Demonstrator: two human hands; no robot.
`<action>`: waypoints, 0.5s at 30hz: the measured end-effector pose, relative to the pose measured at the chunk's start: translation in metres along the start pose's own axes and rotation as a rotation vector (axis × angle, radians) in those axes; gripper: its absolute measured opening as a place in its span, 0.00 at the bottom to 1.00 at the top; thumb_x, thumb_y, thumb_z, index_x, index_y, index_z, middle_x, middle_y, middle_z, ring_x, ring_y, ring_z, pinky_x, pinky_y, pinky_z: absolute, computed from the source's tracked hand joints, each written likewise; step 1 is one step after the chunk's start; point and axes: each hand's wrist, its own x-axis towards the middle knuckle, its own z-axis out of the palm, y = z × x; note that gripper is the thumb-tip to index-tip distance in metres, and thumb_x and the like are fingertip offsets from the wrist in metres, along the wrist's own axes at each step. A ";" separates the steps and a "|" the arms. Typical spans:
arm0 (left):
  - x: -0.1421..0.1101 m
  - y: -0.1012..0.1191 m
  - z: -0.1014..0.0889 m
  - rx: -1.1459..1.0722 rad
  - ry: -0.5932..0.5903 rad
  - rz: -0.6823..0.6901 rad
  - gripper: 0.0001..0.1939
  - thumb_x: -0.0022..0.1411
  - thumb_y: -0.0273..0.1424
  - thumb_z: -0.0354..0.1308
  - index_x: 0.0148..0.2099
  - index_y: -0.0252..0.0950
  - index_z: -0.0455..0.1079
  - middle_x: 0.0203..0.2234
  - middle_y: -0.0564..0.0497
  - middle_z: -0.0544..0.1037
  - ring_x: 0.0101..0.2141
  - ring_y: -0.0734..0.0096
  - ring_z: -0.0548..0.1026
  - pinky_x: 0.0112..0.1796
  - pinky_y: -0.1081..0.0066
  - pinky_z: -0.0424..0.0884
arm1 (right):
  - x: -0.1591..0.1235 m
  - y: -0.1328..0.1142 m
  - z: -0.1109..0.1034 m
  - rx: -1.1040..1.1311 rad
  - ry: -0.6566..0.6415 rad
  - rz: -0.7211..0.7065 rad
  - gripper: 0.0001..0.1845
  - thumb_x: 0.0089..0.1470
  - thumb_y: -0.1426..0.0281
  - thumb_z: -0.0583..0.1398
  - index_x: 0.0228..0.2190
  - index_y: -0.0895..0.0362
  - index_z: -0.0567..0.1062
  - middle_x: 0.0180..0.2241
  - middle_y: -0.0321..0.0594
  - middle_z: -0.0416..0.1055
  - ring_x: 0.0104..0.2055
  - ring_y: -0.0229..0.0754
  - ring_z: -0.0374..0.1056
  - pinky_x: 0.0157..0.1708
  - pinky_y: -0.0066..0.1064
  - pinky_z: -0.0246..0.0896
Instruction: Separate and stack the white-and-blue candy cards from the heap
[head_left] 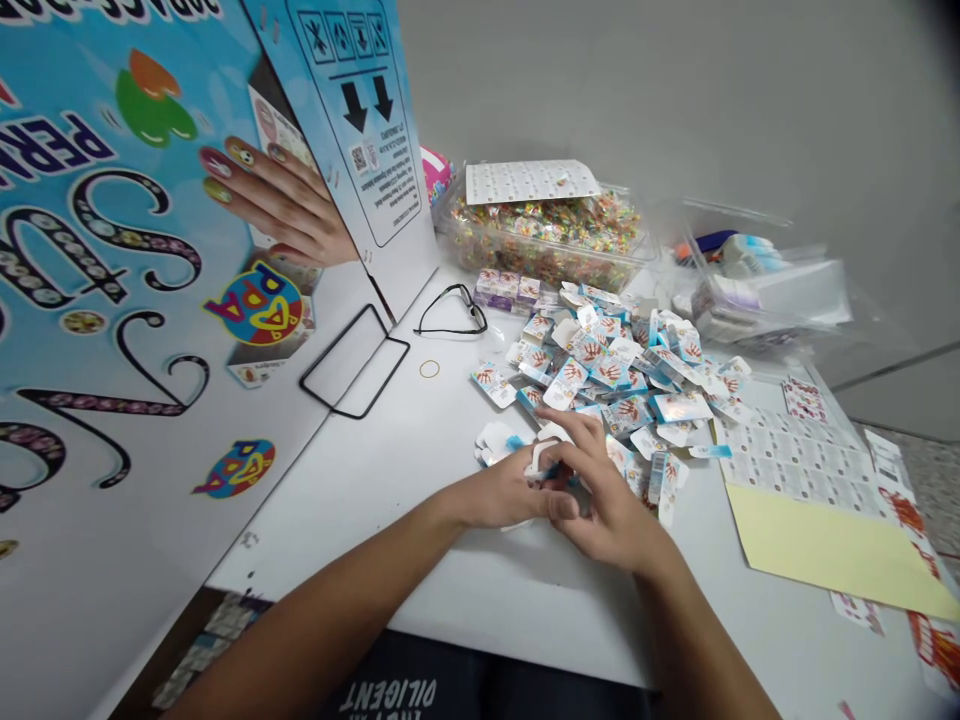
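Both hands meet above the white table, just in front of a pile of small printed cardboard boxes (568, 380). My left hand (502, 490) is closed around a small cardboard box (538, 460), of which only a white flap shows between the fingers. Over it curls my right hand (604, 490), its thumb and bent fingers pressed on the same box, with one finger stretched out above. Most of the held box is hidden by the fingers. Close behind my left hand lie other boxes with white open flaps (495, 440).
A large blue printed carton (172, 250) stands at the left. Glasses (457, 312), a black frame (356, 362) and a rubber band (429, 369) lie on the table (360, 520). Behind are a clear tub of colourful packets (540, 235) and a plastic container (772, 300); sticker sheets (802, 460) lie right.
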 end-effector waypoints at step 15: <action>0.000 -0.004 0.002 -0.097 0.399 0.081 0.36 0.54 0.63 0.51 0.32 0.31 0.70 0.19 0.50 0.71 0.19 0.73 0.69 0.20 0.74 0.63 | 0.002 0.004 0.016 -0.043 0.169 -0.090 0.07 0.57 0.73 0.61 0.39 0.53 0.69 0.55 0.46 0.65 0.55 0.50 0.61 0.55 0.47 0.56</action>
